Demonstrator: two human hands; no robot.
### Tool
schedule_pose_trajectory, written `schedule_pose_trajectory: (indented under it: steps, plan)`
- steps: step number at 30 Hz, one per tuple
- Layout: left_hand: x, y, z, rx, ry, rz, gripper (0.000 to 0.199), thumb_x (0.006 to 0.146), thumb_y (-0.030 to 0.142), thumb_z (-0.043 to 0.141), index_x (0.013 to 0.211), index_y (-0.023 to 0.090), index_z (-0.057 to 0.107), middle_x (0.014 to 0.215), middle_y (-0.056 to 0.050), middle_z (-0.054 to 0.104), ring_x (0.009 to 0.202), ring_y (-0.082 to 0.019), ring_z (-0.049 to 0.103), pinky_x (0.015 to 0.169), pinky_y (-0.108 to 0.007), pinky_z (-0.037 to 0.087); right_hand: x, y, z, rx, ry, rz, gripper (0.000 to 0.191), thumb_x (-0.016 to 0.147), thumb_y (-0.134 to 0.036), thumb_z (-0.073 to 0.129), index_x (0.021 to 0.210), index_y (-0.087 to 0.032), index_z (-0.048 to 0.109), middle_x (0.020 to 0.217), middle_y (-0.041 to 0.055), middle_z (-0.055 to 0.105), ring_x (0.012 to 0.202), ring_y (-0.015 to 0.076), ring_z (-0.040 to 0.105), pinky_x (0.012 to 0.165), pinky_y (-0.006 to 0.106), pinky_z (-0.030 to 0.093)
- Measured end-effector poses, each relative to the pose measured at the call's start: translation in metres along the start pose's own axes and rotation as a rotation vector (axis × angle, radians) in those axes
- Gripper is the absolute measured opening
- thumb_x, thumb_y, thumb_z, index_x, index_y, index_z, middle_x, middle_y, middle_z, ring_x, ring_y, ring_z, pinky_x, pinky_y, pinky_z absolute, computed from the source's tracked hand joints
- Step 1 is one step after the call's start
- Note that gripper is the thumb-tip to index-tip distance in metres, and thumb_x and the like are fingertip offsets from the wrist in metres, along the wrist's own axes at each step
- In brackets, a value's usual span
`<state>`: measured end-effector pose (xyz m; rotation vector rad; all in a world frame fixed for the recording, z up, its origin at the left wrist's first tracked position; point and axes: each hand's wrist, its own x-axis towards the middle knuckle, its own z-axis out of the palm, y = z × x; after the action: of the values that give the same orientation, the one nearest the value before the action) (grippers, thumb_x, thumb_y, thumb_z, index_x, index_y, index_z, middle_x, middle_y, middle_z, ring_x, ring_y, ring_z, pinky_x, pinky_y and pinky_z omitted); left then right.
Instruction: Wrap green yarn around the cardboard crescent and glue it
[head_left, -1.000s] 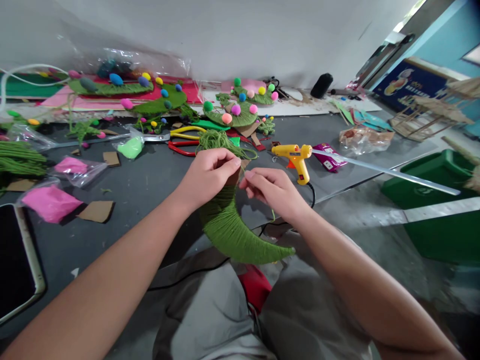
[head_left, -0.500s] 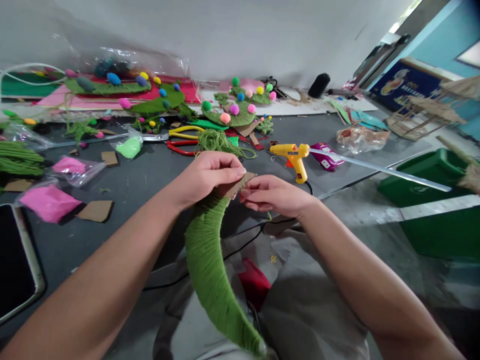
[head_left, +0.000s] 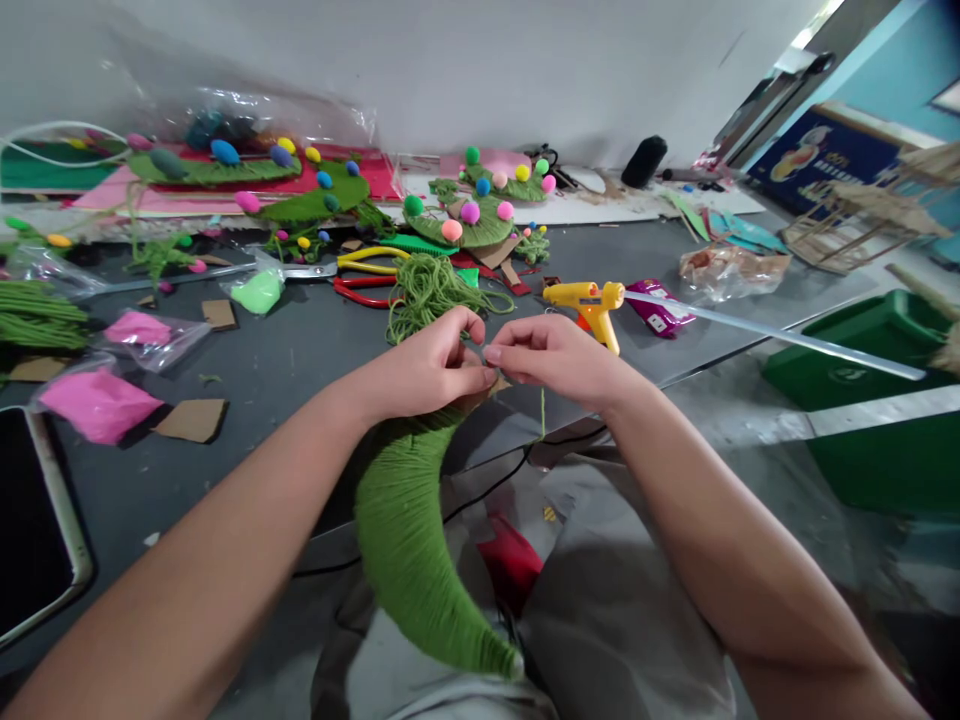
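Observation:
A curved piece wrapped in green yarn (head_left: 409, 530) hangs down over my lap, its bare cardboard end up at my hands. My left hand (head_left: 439, 365) pinches that upper end between thumb and fingers. Close against it on the right, my right hand (head_left: 544, 360) has thumb and index finger pressed together; a thin green strand (head_left: 542, 412) dangles below it. What lies between the fingertips is too small to make out. Just beyond my left hand is a loose heap of green yarn (head_left: 431, 290).
A yellow glue gun (head_left: 589, 300) with a long clear stick lies right of the hands. Behind are scissors (head_left: 311, 271), red-handled pliers (head_left: 367, 291) and decorated green pieces (head_left: 480, 232). Left are pink bags (head_left: 97, 402) and a phone (head_left: 37, 520). Green bins (head_left: 877, 350) stand at right.
My right hand has moved up beside my left fingertips. The green piece has shifted slightly left and its cardboard end is more covered. The strand now hangs lower below my right hand.

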<state>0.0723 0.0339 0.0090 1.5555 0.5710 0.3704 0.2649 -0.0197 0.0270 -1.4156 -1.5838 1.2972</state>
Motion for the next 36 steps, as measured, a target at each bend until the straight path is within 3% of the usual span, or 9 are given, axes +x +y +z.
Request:
schedule_pose_trajectory:
  steps: [3,8,11,14,17,21,29,36]
  plan:
    - [0.003,-0.003,-0.001,-0.068,0.014,0.011,0.032,0.085,0.023,0.064,0.093,0.025,0.033,0.061,0.009,0.051,0.049,-0.008,0.042,0.048,-0.022,0.03,-0.001,-0.004,0.006,-0.066,0.107,-0.028,0.025,0.086,-0.037,0.067,0.073,-0.015,0.066,0.058,-0.003,0.054,0.052,0.0069,0.041,0.049,0.023,0.028]
    - [0.008,-0.001,-0.001,-0.148,0.102,0.045,0.031,0.084,0.02,0.06,0.094,0.025,0.032,0.058,0.009,0.049,0.047,-0.009,0.042,0.048,-0.022,0.028,-0.007,-0.007,0.019,-0.189,0.302,-0.218,0.017,0.089,-0.029,0.063,0.08,-0.015,0.067,0.07,0.0003,0.063,0.06,0.0096,0.049,0.055,0.025,0.037]
    - [0.008,0.002,-0.001,-0.148,0.153,0.062,0.028,0.085,0.02,0.06,0.099,0.024,0.036,0.057,0.009,0.049,0.047,-0.009,0.041,0.048,-0.022,0.029,-0.01,-0.007,0.024,-0.232,0.365,-0.249,0.017,0.091,-0.03,0.061,0.084,-0.016,0.068,0.071,0.0007,0.064,0.061,0.0105,0.049,0.056,0.026,0.037]
    - [0.007,0.005,-0.002,-0.093,0.187,0.042,0.025,0.086,0.024,0.061,0.106,0.02,0.045,0.061,0.005,0.054,0.052,-0.011,0.049,0.051,-0.023,0.033,-0.011,-0.007,0.024,-0.238,0.411,-0.25,0.018,0.091,-0.031,0.062,0.084,-0.015,0.067,0.068,-0.0002,0.061,0.059,0.0097,0.047,0.054,0.025,0.036]
    - [0.008,0.004,-0.002,-0.058,0.183,0.038,0.021,0.087,0.027,0.06,0.104,0.016,0.055,0.065,0.002,0.057,0.059,-0.013,0.055,0.055,-0.025,0.037,-0.01,-0.006,0.024,-0.22,0.407,-0.255,0.019,0.091,-0.031,0.062,0.084,-0.015,0.066,0.067,-0.0006,0.06,0.059,0.0092,0.046,0.053,0.024,0.035]
    - [0.01,0.001,-0.004,-0.025,0.226,0.059,0.019,0.086,0.029,0.061,0.096,0.014,0.064,0.069,0.0,0.059,0.06,-0.012,0.052,0.058,-0.025,0.037,-0.009,-0.005,0.027,-0.252,0.367,-0.272,0.018,0.094,-0.031,0.059,0.088,-0.015,0.066,0.07,-0.0009,0.06,0.06,0.009,0.047,0.054,0.024,0.036]
    - [0.009,0.006,-0.004,-0.095,0.37,0.052,0.016,0.082,0.026,0.064,0.092,0.014,0.065,0.07,0.0,0.062,0.059,-0.011,0.049,0.056,-0.025,0.035,-0.015,-0.003,0.032,-0.38,0.385,-0.315,0.011,0.093,-0.023,0.056,0.087,-0.017,0.064,0.066,-0.0039,0.054,0.058,0.0083,0.042,0.054,0.025,0.033]
    - [0.007,0.007,-0.006,-0.038,0.374,0.145,0.015,0.084,0.03,0.066,0.089,0.016,0.065,0.073,0.001,0.062,0.063,-0.011,0.051,0.059,-0.025,0.038,-0.009,-0.003,0.025,-0.173,0.289,-0.243,0.015,0.09,-0.025,0.06,0.079,-0.016,0.062,0.068,-0.0021,0.057,0.062,0.0086,0.048,0.058,0.024,0.038]
